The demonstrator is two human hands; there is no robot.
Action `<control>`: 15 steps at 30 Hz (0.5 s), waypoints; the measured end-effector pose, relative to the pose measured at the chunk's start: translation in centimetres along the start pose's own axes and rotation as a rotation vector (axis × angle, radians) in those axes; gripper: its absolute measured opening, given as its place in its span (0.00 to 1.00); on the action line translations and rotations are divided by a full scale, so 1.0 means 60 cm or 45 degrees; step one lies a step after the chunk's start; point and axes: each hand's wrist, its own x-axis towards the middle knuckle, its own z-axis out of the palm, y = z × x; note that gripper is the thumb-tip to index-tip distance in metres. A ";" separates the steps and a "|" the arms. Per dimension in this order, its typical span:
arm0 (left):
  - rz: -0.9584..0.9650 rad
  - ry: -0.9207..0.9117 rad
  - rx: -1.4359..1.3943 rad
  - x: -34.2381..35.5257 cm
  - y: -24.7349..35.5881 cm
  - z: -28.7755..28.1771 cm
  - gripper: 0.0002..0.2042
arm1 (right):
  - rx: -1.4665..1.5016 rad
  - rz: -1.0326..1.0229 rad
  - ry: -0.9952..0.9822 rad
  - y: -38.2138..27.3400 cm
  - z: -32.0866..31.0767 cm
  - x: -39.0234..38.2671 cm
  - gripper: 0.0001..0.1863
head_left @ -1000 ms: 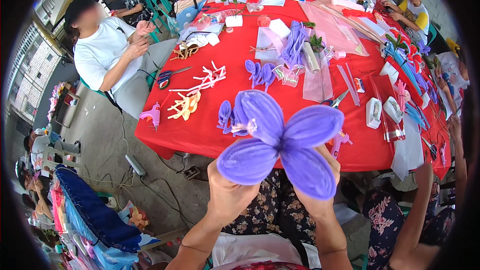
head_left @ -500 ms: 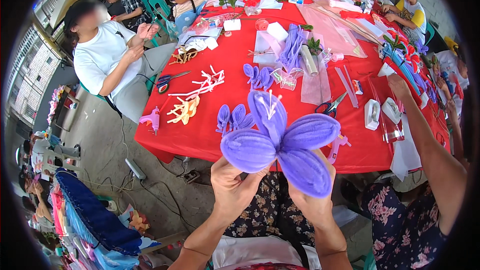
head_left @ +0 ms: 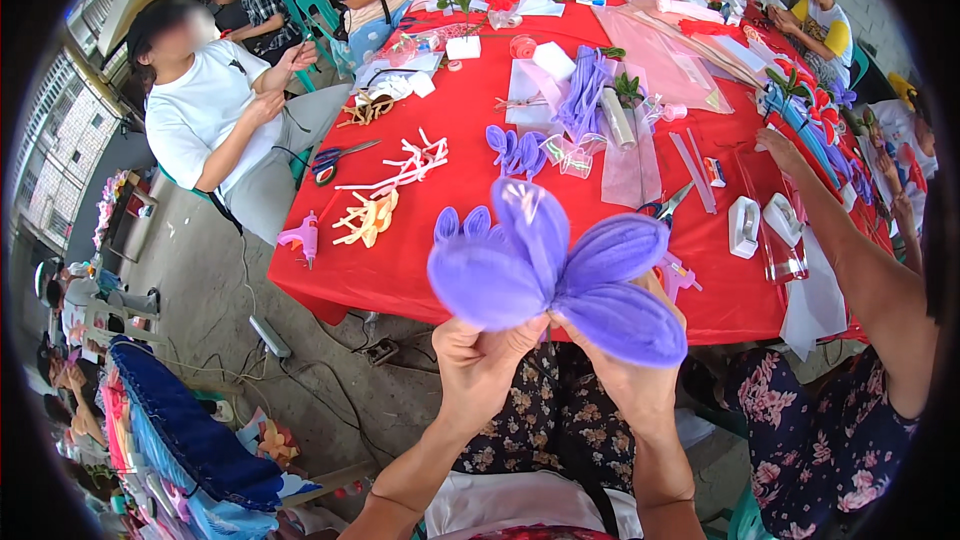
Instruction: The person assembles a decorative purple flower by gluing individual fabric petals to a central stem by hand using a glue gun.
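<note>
A large purple flower with fuzzy pipe-cleaner petals (head_left: 612, 252) is held up in front of me, over the near table edge. My left hand (head_left: 478, 368) pinches it low at the centre, thumb and fingers closed under the left petal. My right hand (head_left: 638, 390) is closed around the base from the other side, its fingers partly hidden behind the lower right petal. Pale stamens show faintly inside the upright petal. Behind the flower lie more purple petals (head_left: 462, 223), partly covered by it, and another purple petal group (head_left: 516, 150) rests farther back.
On the red-covered table (head_left: 400, 275) are a pink glue gun (head_left: 298, 237), scissors (head_left: 340, 160), cream pipe-cleaner pieces (head_left: 368, 218), a second pink glue gun (head_left: 680, 277) and a white tape dispenser (head_left: 743, 228). A co-worker's arm (head_left: 850, 240) reaches in from the right; another person (head_left: 215, 120) sits at left.
The flower has tilted and turned in my hands, its right petals swinging outward to the right. Its stamens show less than before. Both hands have stayed on its base.
</note>
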 end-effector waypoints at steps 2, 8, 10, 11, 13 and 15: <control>-0.082 -0.058 -0.152 0.004 0.014 0.006 0.07 | 0.039 -0.073 -0.156 0.015 -0.017 0.004 0.15; -0.198 -0.091 -0.326 0.001 0.017 -0.012 0.07 | 0.455 0.101 -0.205 0.031 -0.041 0.021 0.08; -0.200 0.007 -0.423 0.013 0.023 -0.042 0.06 | 0.424 0.226 0.035 0.042 -0.050 0.026 0.06; -0.209 0.061 -0.470 0.021 0.027 -0.061 0.05 | 0.363 0.254 0.147 0.052 -0.062 0.030 0.08; -0.063 0.123 -0.384 0.037 0.046 -0.081 0.04 | 0.208 0.137 0.313 0.079 -0.095 0.028 0.12; -0.088 0.109 -0.332 0.032 0.048 -0.100 0.06 | 0.148 0.116 0.433 0.092 -0.111 0.026 0.13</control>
